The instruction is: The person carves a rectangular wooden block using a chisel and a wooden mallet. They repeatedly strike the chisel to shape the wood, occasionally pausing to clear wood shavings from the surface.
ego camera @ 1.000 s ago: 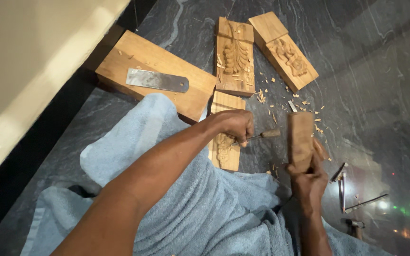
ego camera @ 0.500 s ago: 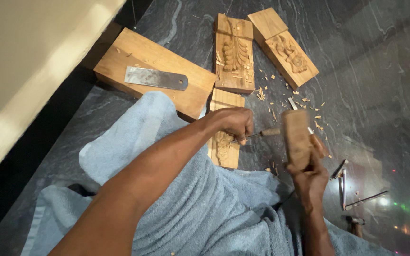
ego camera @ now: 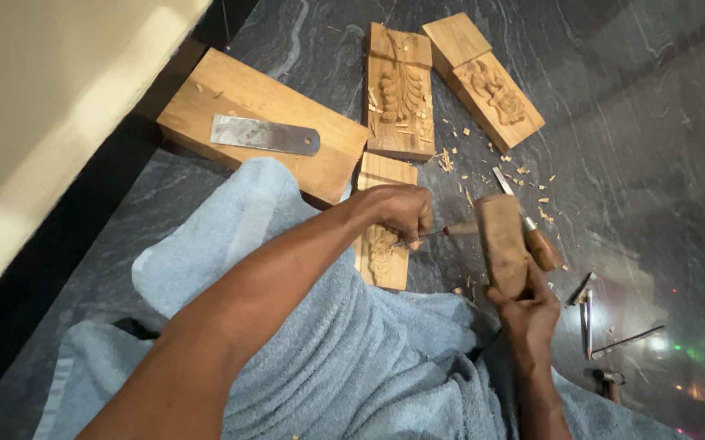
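Carved board: a narrow pale wooden board [ego camera: 383, 244] lay at the centre of the view, its near end against the towel, a leafy relief cut rough into its lower half.
Chisel: a thin metal chisel [ego camera: 436, 233] with a wooden butt lay almost level, its tip on the carving, its butt pointing to 3 o'clock.
Left hand: the left hand [ego camera: 397, 213] was clenched around the chisel shaft, knuckles up, resting over the board.
Mallet: a blunt, rounded wooden mallet [ego camera: 502, 243], smooth and worn, stood upright at 3 o'clock of the board, its side meeting the chisel butt.
Right hand: the right hand [ego camera: 526, 308] was gripping the mallet's lower end, fingers wrapped tight.
Towel: a soft, looped light blue towel [ego camera: 328, 358] covered the lap at 6 o'clock, under both forearms.
Spare chisel: another chisel [ego camera: 530, 232] with a brown handle lay just behind the mallet.
Finished carvings: two oblong blocks, one [ego camera: 399, 90] at 12 o'clock and one [ego camera: 483, 79] at 1 o'clock, bore deep ornamental relief.
Thick block: a plain chunky block [ego camera: 271, 163] lay at 10 o'clock, a flat grey metal blade [ego camera: 264, 135] lying on top.
Chips: pale wood chips [ego camera: 524, 175] were scattered at 2 o'clock.
Loose tools: slim metal tools [ego camera: 587, 305] lay at 4 o'clock.
Floor: dark, veined, polished stone floor [ego camera: 638, 122].
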